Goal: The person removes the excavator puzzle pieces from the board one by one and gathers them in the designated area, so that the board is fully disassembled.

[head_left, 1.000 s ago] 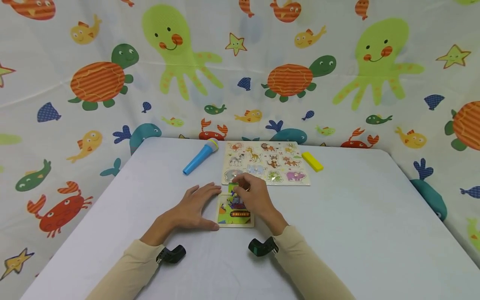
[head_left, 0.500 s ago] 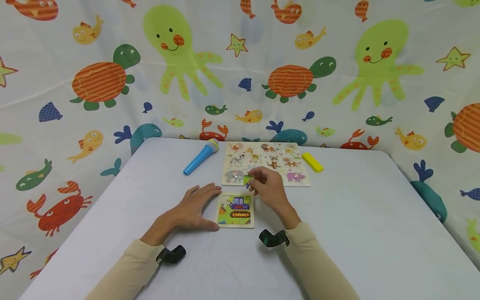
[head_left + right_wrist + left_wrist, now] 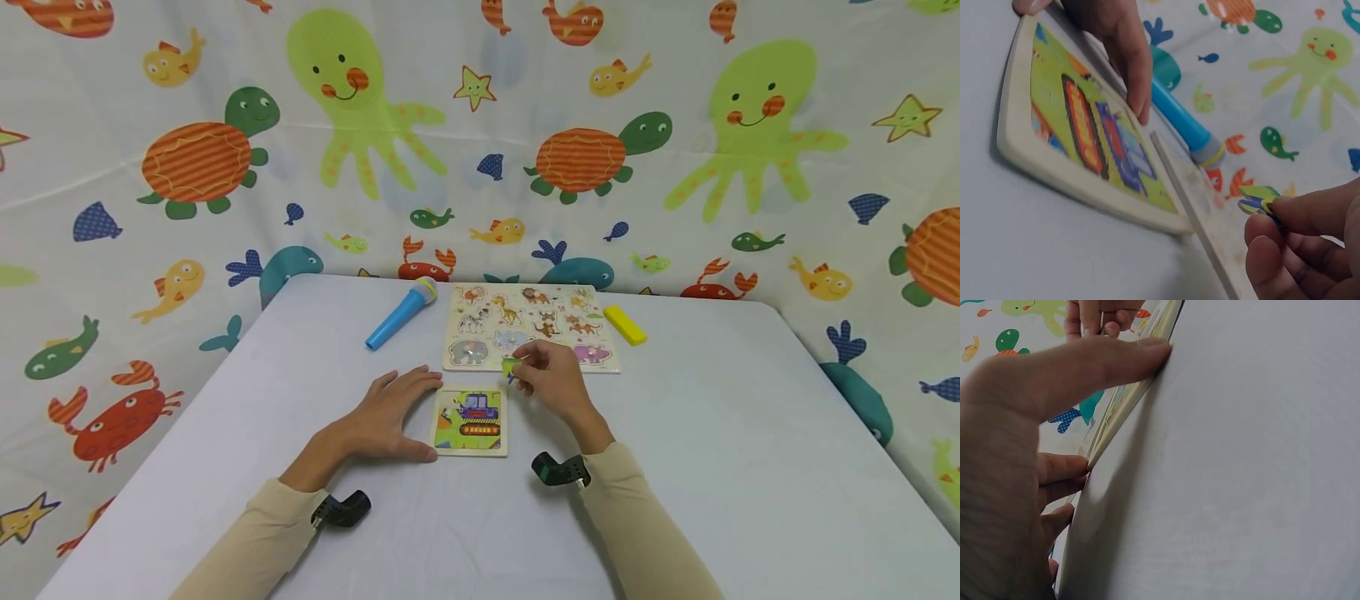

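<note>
A small square wooden puzzle (image 3: 470, 423) with a purple digger on a green picture lies flat in the middle of the table. My left hand (image 3: 386, 417) rests at its left side, thumb at the near corner and a fingertip at the far corner, fingers relaxed. Between thumb and fingers, my right hand (image 3: 553, 379) pinches a small puzzle piece (image 3: 510, 367), green with a bit of blue. That hand is up and to the right of the puzzle, overlapping the animal board's front edge in the head view. In the right wrist view the piece (image 3: 1263, 199) appears edge-on and tilted.
Behind the puzzle lies a larger animal peg board (image 3: 489, 304). A blue toy microphone (image 3: 397, 319) lies left of it, and a yellow block (image 3: 625, 325) to its right. The white table (image 3: 735, 417) ends at a sea-animal curtain (image 3: 450, 150).
My right hand has moved right, off the puzzle's top edge, carrying the green piece with it and uncovering the digger picture. The left hand has stayed put.
</note>
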The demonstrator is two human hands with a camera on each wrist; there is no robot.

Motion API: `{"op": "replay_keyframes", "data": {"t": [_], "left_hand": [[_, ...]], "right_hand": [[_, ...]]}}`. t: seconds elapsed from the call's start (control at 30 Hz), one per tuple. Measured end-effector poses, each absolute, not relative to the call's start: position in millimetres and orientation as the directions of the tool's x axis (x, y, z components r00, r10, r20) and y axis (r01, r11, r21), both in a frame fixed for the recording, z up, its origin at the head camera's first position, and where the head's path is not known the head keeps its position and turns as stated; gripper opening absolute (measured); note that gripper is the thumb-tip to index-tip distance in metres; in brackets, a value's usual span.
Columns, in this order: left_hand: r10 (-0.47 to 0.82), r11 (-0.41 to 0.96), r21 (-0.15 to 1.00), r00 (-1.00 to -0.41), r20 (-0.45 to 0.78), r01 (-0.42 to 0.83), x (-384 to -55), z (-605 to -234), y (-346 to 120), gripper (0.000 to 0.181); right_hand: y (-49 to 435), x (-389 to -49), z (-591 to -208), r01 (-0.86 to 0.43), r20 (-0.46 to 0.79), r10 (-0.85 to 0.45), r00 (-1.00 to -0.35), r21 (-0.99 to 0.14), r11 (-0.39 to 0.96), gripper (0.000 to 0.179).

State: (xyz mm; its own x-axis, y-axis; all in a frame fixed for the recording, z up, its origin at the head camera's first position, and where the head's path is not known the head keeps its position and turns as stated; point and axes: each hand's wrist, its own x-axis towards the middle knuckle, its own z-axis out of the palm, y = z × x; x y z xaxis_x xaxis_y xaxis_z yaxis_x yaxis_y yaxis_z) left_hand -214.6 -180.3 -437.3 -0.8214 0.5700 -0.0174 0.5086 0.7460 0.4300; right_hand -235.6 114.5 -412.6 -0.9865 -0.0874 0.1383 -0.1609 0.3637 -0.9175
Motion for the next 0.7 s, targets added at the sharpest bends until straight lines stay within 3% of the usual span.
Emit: {"op": "replay_keyframes", "data": {"t": [0.47,0.7], "left_hand": [[0.558,0.761,0.414,-0.83,-0.024,0.5,-215,-440,-179,0.105],[0.56,0.751,0.426,-0.829,-0.002,0.506,-213,-439,-178,0.105]], "right_hand": [[126,-241,-433,-0.108,0.077,-0.087,-0.993,-0.89,0.443,0.009],[124,-242,-438,-0.121,0.086,-0.088,-0.992,-0.829,0.547,0.011]]}}
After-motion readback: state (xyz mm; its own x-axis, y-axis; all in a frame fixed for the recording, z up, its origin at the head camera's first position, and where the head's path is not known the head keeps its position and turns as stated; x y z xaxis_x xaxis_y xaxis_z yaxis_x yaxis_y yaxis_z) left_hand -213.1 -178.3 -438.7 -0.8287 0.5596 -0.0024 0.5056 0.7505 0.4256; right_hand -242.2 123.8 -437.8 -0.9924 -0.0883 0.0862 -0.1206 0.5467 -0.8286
